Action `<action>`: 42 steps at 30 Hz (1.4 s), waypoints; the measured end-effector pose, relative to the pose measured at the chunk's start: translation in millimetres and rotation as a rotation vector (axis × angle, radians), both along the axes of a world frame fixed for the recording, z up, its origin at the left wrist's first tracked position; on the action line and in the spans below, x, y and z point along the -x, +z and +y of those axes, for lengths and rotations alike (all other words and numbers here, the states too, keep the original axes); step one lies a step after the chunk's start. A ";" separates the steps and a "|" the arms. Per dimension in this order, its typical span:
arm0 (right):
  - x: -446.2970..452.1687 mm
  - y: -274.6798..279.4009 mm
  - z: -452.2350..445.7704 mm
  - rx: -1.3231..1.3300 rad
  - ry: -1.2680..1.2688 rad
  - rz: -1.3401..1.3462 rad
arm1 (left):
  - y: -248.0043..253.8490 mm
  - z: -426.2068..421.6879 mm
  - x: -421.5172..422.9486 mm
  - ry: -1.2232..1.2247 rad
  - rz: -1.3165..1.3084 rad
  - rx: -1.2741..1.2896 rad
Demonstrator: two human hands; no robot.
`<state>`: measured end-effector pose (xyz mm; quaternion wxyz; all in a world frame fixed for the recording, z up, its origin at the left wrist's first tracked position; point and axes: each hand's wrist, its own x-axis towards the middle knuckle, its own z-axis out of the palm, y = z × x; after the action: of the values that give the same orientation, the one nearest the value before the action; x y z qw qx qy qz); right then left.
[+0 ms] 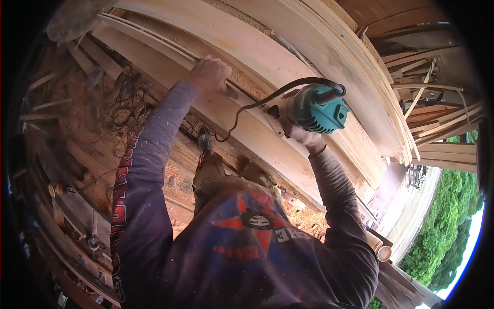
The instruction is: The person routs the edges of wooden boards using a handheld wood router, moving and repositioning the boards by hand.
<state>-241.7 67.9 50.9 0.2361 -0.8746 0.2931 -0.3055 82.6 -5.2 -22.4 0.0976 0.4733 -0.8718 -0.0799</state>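
The right hand (pixel 306 137) is gripping the teal power tool (pixel 316 110), its fingers closing around the body from the near side, partly hidden beneath the housing; the tool is sitting right of the left hand (pixel 208 74), its base seemingly meeting the wood; a black cord (pixel 267 98) is curving away to the left and dropping over the near board (pixel 247 129). The left hand is clenching over a narrow wooden strip (pixel 149 33), fingers curling around its edge and thumb pointing to the right; the strip is running lengthwise over the boards. Work is looking under way rather than finished, since both hands are engaging the wood and the tool; sawdust (pixel 180 183) is covering the floor on the near side (though which cuts are producing it, I cannot tell); more long, curved boards (pixel 350 77) are lying stacked on the far side, and loose lengths (pixel 427 123) are leaning together farther right; whether those are already being counted as shaped or are awaiting machining is not showing, nor is how much of the strip is remaining uncut.
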 end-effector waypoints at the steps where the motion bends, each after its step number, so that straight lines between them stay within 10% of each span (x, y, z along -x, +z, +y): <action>1: 14.5 -2.1 4.7 0.039 0.015 0.032 | -6.1 2.0 -0.7 -0.002 0.010 0.008; 19: 162.6 -2.5 82.4 -0.366 -0.126 -0.312 | 15.2 4.5 -7.7 0.112 -0.164 -0.142; 33: 26.3 -2.6 35.4 -0.503 0.004 -0.330 | -44.5 -30.8 -123.5 0.918 0.591 0.238; 36: 7.3 13.7 15.9 -0.096 0.142 0.049 | -36.0 -29.8 -107.6 0.936 0.961 0.287; 42: -11.5 7.9 15.9 -0.422 0.019 -0.355 | -37.4 -49.9 -97.9 0.967 0.913 0.271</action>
<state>-230.2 83.8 58.8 0.4635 -0.7418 0.2960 -0.3838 180.6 -55.0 -59.8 0.5391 0.7125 -0.4358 -0.1091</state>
